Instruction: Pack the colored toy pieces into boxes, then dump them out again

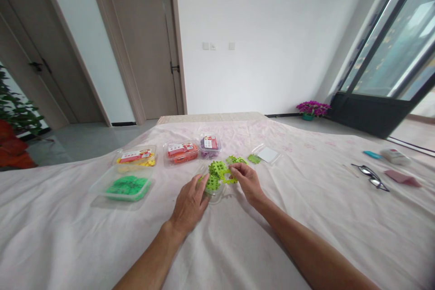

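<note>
My left hand (190, 204) rests on the cloth with its fingers on a clear box of light green snap tiles (212, 184), steadying it. My right hand (246, 180) pinches a light green tile (228, 176) that joins a small built-up green tile piece (216, 168) just above the box. More loose light green tiles (237, 160) lie beyond my right fingers, with one (253, 159) beside a clear lid (268, 154).
A pale pink cloth (306, 217) covers the table. Boxes of dark green (127, 186), yellow (136, 157), red (181, 152) and purple (210, 144) tiles stand at left. Glasses (370, 176), a dark red card (401, 178) and a white packet (394, 156) lie at right.
</note>
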A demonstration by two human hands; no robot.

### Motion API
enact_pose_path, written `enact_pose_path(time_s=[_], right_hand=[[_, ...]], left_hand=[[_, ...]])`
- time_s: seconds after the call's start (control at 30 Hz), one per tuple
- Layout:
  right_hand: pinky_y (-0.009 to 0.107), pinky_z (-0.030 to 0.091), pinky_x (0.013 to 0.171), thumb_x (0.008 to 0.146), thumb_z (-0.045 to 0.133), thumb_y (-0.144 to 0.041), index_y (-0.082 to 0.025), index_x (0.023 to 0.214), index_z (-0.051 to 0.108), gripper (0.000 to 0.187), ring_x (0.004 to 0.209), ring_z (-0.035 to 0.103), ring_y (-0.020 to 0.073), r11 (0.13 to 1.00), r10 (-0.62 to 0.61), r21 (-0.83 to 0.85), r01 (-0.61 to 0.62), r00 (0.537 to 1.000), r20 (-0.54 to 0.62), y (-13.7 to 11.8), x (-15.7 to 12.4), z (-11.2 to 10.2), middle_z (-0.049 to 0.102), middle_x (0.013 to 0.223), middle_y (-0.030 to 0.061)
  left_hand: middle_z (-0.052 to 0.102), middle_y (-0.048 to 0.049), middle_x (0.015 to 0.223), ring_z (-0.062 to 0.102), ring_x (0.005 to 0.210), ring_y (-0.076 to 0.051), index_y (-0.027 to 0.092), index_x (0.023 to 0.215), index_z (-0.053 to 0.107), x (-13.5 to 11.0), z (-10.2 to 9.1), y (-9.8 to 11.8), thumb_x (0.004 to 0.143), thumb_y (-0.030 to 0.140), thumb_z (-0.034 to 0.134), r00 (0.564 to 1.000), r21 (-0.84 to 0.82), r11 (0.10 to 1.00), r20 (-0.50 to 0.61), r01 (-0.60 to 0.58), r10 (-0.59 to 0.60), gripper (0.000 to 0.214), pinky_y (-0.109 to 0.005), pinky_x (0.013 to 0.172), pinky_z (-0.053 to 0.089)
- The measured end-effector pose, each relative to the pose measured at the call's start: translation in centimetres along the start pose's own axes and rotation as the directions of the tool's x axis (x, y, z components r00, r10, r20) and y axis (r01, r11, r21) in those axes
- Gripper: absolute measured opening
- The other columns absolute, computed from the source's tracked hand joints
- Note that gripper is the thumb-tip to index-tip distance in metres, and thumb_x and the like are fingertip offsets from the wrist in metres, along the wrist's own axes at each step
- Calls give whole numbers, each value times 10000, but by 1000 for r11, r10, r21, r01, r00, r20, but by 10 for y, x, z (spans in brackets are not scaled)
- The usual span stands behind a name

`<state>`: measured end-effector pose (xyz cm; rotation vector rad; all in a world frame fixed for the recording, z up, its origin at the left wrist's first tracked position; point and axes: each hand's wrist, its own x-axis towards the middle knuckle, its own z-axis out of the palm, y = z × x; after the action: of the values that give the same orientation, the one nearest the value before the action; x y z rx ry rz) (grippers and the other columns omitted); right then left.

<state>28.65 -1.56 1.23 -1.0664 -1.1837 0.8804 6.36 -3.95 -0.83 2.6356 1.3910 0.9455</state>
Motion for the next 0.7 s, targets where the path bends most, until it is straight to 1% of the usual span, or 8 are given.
enact_pose_path(time_s=[0.1,0.17,0.23,0.3,0.43,0.5,0.6,0.7], right_hand=[[305,516,711,762,736,-503,-191,955,712,368,767,651,189,1000,-11,30,9,998,62,3,1,1,712,875,56],[325,523,774,750,754,-488,-204,987,715,372,856,655,204,999,-48,18,46,991,121,6,2,0,716,973,64],[341,527,807,772,745,-464,-220,1012,714,344,914,651,209,991,-119,-41,128,976,183,7,3,-1,705,1065,68],[347,534,801,813,715,-431,-239,1052,710,306,941,651,208,966,-190,-127,227,950,248,7,2,-2,681,1157,72],[334,545,778,861,676,-353,-268,1112,698,266,1065,631,224,884,-293,-243,399,878,378,1,-2,-3,629,1276,79],[364,535,855,892,641,-313,-274,1111,704,231,1123,610,227,825,-330,-307,475,845,421,-2,-6,-1,637,1256,77],[422,469,1000,929,588,-266,-278,1120,707,225,1148,598,220,723,-374,-393,568,800,468,-5,-10,0,658,1215,73],[434,452,1019,939,577,-259,-276,1160,684,246,1155,592,221,662,-412,-435,611,781,470,-6,-11,-1,659,1226,72]], left_hand=[[467,-122,1436,527,1246,-271,262,1499,277,0,0,0,878,200,577,1000,-7,1000,9,0,0,693,-444,1036,463],[467,-120,1438,517,1261,-264,263,1510,251,0,-1,0,884,203,571,1000,-16,1000,9,-5,5,705,-437,1044,458],[468,-117,1436,514,1265,-258,265,1514,242,0,-1,0,894,210,563,1000,-17,1000,7,-9,9,701,-433,1047,458],[468,-115,1434,523,1256,-256,269,1510,254,-1,-1,0,900,221,559,1000,-7,1000,6,-11,11,684,-432,1039,465],[468,-109,1427,545,1230,-252,278,1491,300,-1,0,0,899,220,556,1000,6,1000,6,-13,13,648,-426,1018,483],[478,-110,1410,554,1214,-252,277,1472,332,-1,0,-1,898,220,556,1000,8,1000,2,-19,19,619,-425,1007,491],[497,-112,1378,568,1188,-251,270,1426,394,-1,1,-2,894,219,561,1000,11,1000,-1,-25,25,560,-427,990,502],[501,-114,1365,571,1178,-251,259,1388,430,-1,2,-2,881,204,573,1000,12,1000,3,-18,18,530,-428,986,505]])
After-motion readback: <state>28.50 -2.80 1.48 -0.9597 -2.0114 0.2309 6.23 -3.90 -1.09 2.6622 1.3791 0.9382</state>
